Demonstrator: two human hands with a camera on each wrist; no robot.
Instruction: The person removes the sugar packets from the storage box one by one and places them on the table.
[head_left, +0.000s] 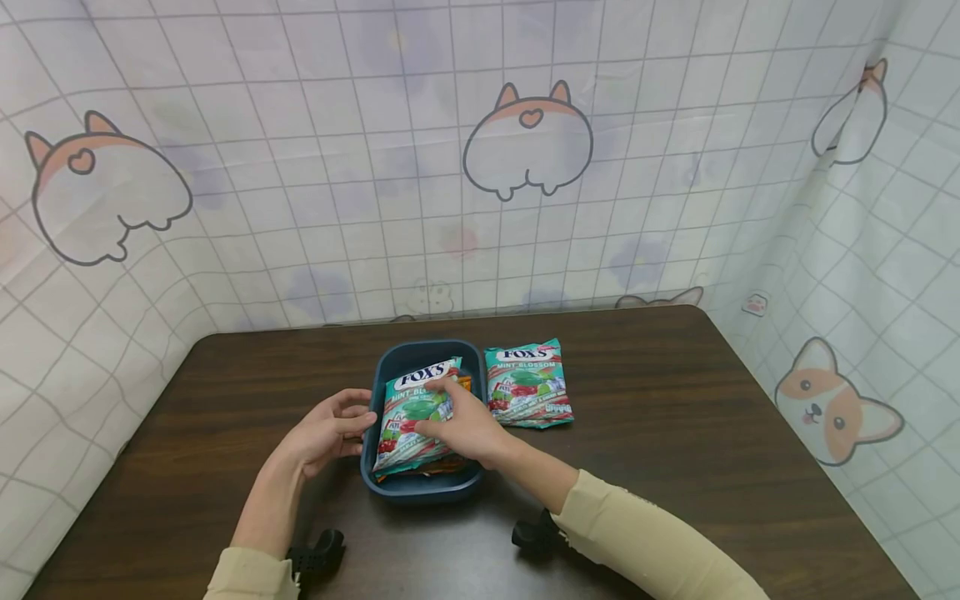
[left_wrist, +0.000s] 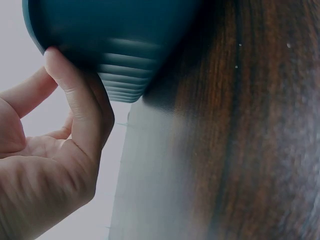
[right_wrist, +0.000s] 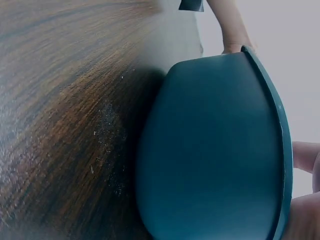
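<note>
A dark blue plastic basket [head_left: 423, 493] stands on the table, holding a green Fox's Mint Blossom candy bag [head_left: 402, 433]. The bag lies tilted over an orange package [head_left: 466, 384], most of which is hidden under it. My left hand [head_left: 326, 432] holds the basket's left side, its thumb at the rim and other fingers against the outer wall. Reaching over the right rim, my right hand [head_left: 468, 423] grips the candy bag, thumb and forefinger spread on its face. In the right wrist view the basket's wall [right_wrist: 215, 150] hides the bag.
Just right of the basket, a second Fox's candy bag [head_left: 528, 383] lies flat on the dark wooden table [head_left: 660, 433]. Behind the table hangs a white grid-patterned cloth [head_left: 337, 167] with corgi drawings. Black wrist-camera mounts [head_left: 318, 554] sit low beside both forearms.
</note>
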